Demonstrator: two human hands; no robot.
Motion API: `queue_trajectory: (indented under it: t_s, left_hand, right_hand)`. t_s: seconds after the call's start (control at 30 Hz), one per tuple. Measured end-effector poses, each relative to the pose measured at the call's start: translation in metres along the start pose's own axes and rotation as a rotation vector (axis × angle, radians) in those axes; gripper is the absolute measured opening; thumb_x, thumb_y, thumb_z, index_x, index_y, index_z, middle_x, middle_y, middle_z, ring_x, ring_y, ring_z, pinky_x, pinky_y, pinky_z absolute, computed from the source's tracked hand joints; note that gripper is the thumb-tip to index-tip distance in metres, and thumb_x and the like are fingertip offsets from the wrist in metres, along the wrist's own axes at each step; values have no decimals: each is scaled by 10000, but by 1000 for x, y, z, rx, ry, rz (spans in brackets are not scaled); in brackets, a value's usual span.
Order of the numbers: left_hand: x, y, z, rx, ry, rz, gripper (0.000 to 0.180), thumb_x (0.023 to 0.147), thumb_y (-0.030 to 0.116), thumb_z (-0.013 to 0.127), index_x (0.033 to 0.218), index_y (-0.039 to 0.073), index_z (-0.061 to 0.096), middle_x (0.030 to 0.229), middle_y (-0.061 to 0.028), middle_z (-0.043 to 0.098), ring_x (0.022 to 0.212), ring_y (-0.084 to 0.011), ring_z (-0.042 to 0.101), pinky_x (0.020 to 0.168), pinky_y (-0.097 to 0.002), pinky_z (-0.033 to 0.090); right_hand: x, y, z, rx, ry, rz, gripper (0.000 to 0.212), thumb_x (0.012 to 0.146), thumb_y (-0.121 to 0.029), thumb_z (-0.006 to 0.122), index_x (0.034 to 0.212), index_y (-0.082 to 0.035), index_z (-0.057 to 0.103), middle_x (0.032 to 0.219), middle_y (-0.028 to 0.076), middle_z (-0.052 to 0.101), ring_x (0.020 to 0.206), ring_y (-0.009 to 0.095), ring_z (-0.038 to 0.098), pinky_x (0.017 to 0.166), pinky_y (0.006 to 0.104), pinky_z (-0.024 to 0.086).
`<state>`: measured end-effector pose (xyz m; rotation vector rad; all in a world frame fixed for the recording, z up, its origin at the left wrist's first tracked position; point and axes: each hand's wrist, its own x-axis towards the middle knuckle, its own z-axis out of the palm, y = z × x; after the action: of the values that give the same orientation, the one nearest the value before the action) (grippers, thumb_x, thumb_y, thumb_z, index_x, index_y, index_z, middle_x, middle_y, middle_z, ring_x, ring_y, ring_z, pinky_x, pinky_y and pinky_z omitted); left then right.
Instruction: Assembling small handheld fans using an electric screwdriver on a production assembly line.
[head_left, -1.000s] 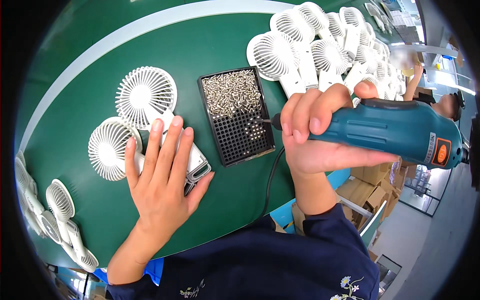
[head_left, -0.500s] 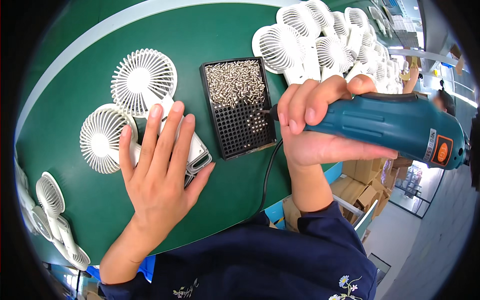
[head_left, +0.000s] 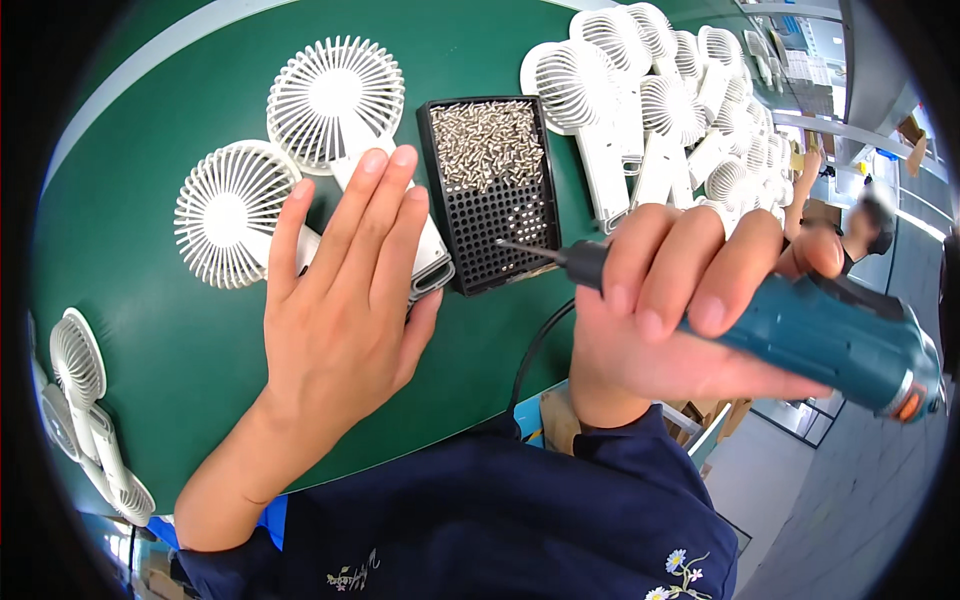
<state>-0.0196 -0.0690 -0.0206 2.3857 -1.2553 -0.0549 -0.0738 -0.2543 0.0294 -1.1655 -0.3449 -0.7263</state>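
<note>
My left hand lies flat with its fingers stretched over the handles of two white handheld fans, an upper fan and a lower fan. Its thumb rests beside the end of the upper fan's handle. Closed around a teal electric screwdriver, my right hand holds it with the thin bit pointing left. The bit's tip shows over the perforated part of a black screw tray; whether a screw sits on it is too small to tell. Loose silver screws fill the tray's far part, and several stand in its holes.
Many white fans are piled at the far right of the green table. More fans lie at the left edge. A black cable runs near my right wrist. Another person is in the right background.
The screwdriver has drawn back toward me, and its bit now shows clear of the tray's holes. My left hand still lies on the fans; the whole view has shifted slightly.
</note>
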Motion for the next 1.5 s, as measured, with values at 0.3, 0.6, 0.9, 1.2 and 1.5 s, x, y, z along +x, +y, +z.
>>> queue_trajectory:
  t_s: [0.3,0.6,0.9,1.2,1.5]
  left_hand:
    - [0,0,3,7,51,-8,582,756,245,693,1272,12,556,1442,-103,511,1376,-208,450,1163,-489,243]
    - [0,-1,4,-3,54,-16,582,753,254,692,1266,12,559,1441,-108,514,1378,-209,449,1170,-490,231]
    - [2,1,5,3,52,-12,591,749,243,699,1273,12,555,1447,-100,508,1380,-204,447,1170,-487,233]
    - [0,-1,2,-18,12,13,694,729,149,721,1355,-17,472,1493,-161,459,1423,-285,400,1173,-510,208]
    - [0,-2,1,-7,0,15,692,735,157,716,1356,-21,468,1503,-166,443,1428,-291,391,1173,-515,205]
  right_hand:
    - [-14,18,0,-26,-211,150,824,870,-801,395,1399,-170,400,772,57,535,505,190,498,471,356,459]
    - [-19,26,0,8,-228,132,812,872,-788,419,1386,-160,405,779,56,541,510,192,487,462,357,446]
    - [-9,5,4,6,-61,29,768,907,-764,384,1353,-142,439,738,25,512,477,154,465,414,317,419]
    - [-9,23,-28,9,248,-53,1031,751,-940,269,1302,-84,434,649,85,531,438,185,497,384,320,443]
    - [-6,31,-26,-1,312,-50,1090,703,-976,198,1243,-63,449,590,69,492,380,176,441,352,316,423]
